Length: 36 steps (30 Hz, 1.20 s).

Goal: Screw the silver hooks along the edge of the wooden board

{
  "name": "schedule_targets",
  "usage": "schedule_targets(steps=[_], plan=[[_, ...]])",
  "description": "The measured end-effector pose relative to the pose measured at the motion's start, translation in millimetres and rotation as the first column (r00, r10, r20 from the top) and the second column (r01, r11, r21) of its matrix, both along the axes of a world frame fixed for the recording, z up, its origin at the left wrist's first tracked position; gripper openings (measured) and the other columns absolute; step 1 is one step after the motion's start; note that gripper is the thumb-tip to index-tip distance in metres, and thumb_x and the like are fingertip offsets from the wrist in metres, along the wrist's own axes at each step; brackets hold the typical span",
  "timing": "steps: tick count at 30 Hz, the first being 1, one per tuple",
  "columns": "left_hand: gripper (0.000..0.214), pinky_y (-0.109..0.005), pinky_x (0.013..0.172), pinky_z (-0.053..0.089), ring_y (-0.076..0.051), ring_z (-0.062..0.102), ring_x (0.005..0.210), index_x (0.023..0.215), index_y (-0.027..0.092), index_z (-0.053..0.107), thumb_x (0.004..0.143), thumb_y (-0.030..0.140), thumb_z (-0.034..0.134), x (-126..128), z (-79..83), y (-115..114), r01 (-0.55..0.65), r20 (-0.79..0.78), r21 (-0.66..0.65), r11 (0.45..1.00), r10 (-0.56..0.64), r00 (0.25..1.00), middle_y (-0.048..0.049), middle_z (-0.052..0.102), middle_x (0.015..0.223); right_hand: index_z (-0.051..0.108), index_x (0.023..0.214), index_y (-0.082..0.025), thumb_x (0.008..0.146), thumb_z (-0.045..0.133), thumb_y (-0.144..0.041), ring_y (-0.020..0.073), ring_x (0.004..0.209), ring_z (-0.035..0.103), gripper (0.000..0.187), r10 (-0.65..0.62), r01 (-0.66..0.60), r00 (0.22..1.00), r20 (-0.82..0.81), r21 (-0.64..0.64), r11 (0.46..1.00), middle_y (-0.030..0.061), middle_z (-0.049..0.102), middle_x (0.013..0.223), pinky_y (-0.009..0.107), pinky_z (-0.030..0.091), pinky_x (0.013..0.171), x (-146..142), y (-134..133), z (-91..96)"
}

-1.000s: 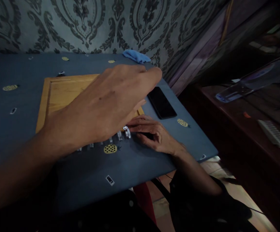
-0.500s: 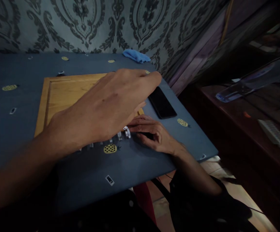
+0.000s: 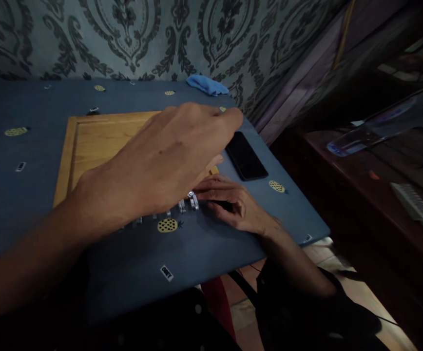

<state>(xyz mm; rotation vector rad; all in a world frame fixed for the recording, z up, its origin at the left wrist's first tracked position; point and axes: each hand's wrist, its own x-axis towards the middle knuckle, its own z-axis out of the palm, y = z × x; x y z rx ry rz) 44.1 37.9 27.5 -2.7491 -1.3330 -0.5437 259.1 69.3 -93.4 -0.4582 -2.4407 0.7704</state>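
Note:
My left hand (image 3: 167, 156) reaches in from the left over a wooden board (image 3: 102, 141), back of the hand up. Its fingers are bent down and closed, and whatever they hold is hidden beneath the hand. Lower right, my right hand (image 3: 237, 204) rests by the board's front corner, fingers stretched to the left and thumb apart from them. Its fingertips, partly covered by my left hand, come close to a small silver metal piece (image 3: 194, 201). Several similar pieces form a row along the board's front edge; I cannot tell their kind.
A black phone (image 3: 246, 156) lies right of the board on the blue tablecloth (image 3: 131, 282). At the back is a crumpled blue cloth (image 3: 207, 85), against the patterned wall covering. Beyond the table's right edge, a clear plastic bottle (image 3: 375, 122) lies over a dark reddish surface.

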Motion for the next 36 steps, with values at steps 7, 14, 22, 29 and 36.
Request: schedule_targets(steps=[7,14,22,29,36], plan=[[0.016,-0.03,0.059,0.03,-0.012,0.044,0.061,0.091,0.019,0.061,0.1,0.028,0.052,-16.0,8.4,1.5,0.02,0.013,0.103,0.994,-0.022,1.0,0.0021,0.053,0.073,0.072,0.114,-0.016,0.094,0.054,-0.014,0.0223,0.119,0.064,0.027,-0.008,0.008,1.0,0.02,0.0,1.0,0.0136,0.073,0.123,0.048,0.053,0.102,0.6,-0.8,0.9],[0.019,-0.035,0.082,0.043,-0.016,0.054,0.078,0.088,0.02,0.066,0.099,0.028,0.053,-15.0,0.2,-5.2,0.085,0.25,-0.019,0.996,-0.077,0.965,0.0028,0.043,0.072,0.072,0.114,-0.015,0.093,0.055,-0.012,0.0233,0.12,0.065,0.027,0.004,-0.004,1.0,-0.01,0.007,1.0,0.0138,0.074,0.121,0.05,0.05,0.105,0.9,0.0,-1.4],[0.012,-0.031,0.079,0.041,-0.013,0.045,0.069,0.083,0.019,0.059,0.095,0.02,0.056,-10.4,-3.2,-3.7,0.149,0.271,-0.009,0.989,-0.141,0.952,0.0039,0.042,0.072,0.073,0.114,-0.018,0.093,0.056,-0.012,0.0237,0.119,0.065,0.028,-0.009,0.009,1.0,0.002,-0.001,1.0,0.0137,0.073,0.125,0.05,0.051,0.103,0.5,-1.1,1.6],[0.018,-0.029,0.064,0.032,-0.011,0.029,0.057,0.077,0.02,0.052,0.095,0.02,0.051,-7.1,-8.0,-0.2,0.13,0.209,0.066,0.989,-0.141,0.968,0.0042,0.041,0.066,0.073,0.115,-0.02,0.093,0.056,-0.013,0.0236,0.118,0.066,0.029,0.0,0.001,1.0,-0.011,0.014,1.0,0.0119,0.073,0.125,0.051,0.051,0.104,0.6,-0.2,-0.4],[0.027,-0.028,0.063,0.028,-0.009,0.023,0.053,0.068,0.021,0.045,0.092,0.022,0.057,-3.4,-11.3,5.3,0.202,0.386,-0.061,0.978,-0.163,0.908,0.0053,0.037,0.062,0.073,0.114,-0.02,0.093,0.056,-0.013,0.0242,0.121,0.065,0.029,-0.005,0.005,1.0,-0.005,0.025,1.0,0.0125,0.073,0.126,0.051,0.051,0.105,1.0,0.1,0.0]])
